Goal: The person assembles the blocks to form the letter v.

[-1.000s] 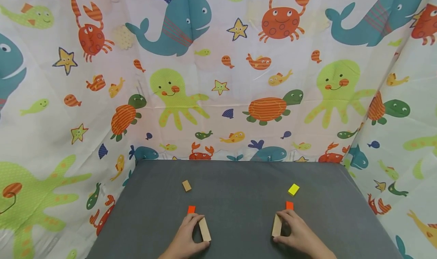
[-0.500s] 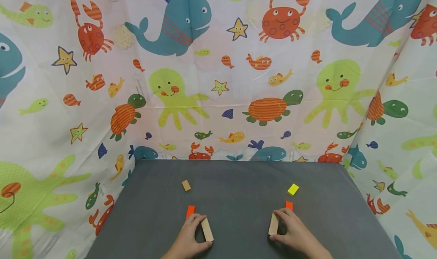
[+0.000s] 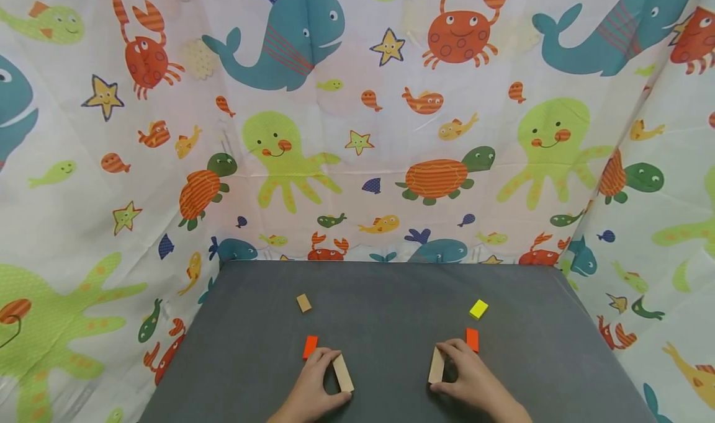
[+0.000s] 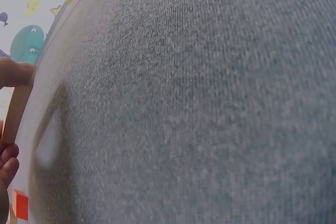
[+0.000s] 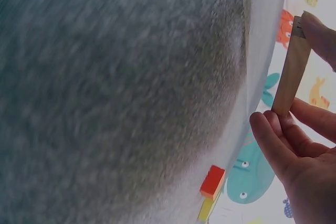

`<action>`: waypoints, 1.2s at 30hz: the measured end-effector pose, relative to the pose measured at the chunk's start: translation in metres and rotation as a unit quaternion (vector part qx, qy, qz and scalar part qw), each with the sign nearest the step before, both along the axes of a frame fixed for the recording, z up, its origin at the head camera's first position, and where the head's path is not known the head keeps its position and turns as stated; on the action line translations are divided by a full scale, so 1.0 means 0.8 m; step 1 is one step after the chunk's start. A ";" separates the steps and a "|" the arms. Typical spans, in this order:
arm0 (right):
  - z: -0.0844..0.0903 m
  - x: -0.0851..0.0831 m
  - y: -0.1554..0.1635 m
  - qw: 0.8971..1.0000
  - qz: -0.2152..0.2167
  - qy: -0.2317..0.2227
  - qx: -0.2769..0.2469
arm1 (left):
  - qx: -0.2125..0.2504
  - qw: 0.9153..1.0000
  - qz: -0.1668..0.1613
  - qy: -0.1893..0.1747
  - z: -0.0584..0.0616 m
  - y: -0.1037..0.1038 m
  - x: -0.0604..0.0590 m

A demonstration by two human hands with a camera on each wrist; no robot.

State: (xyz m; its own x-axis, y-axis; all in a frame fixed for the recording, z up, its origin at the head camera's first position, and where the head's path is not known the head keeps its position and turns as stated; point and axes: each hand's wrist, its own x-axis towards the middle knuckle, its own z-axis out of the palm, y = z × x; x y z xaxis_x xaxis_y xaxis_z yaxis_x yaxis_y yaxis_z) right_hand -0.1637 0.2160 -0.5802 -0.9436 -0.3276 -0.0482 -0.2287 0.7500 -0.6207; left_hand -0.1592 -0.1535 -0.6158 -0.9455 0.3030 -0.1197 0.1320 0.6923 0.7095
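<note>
In the head view, a long pale wooden block is held by each hand above the grey bench (image 3: 385,324). The left block (image 3: 343,373) is pinched at its two ends by the grip of the left hand (image 3: 317,386), thumb at the near end. The right block (image 3: 437,366) is pinched likewise by the right hand (image 3: 472,373). The two blocks are set apart across the middle, both tilted. By the left fingers a red block (image 3: 310,347) is seen, with a small tan block (image 3: 304,303) farther back. Beyond the right fingers a second red block (image 3: 472,340) is placed, and a yellow block (image 3: 478,309) is placed behind it. A curtain (image 3: 357,113) printed with sea animals is hung behind.

In the left wrist view, the left block is shown at the left edge between thumb and fingers, and a shadow is cast on the bench.

In the right wrist view, the right block is framed against the curtain, with small dark marks at its thumb end.
</note>
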 end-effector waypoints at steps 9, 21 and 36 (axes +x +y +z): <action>-0.001 -0.002 -0.010 0.999 0.004 -0.033 -0.010 | -0.005 1.000 -0.001 0.018 -0.004 0.013 -0.006; -0.003 -0.007 -0.024 0.999 0.012 -0.044 -0.013 | 0.010 1.000 -0.010 0.025 -0.002 0.027 -0.008; -0.008 -0.010 -0.043 0.999 0.023 -0.032 -0.011 | 0.014 0.999 -0.015 0.042 0.001 0.047 -0.014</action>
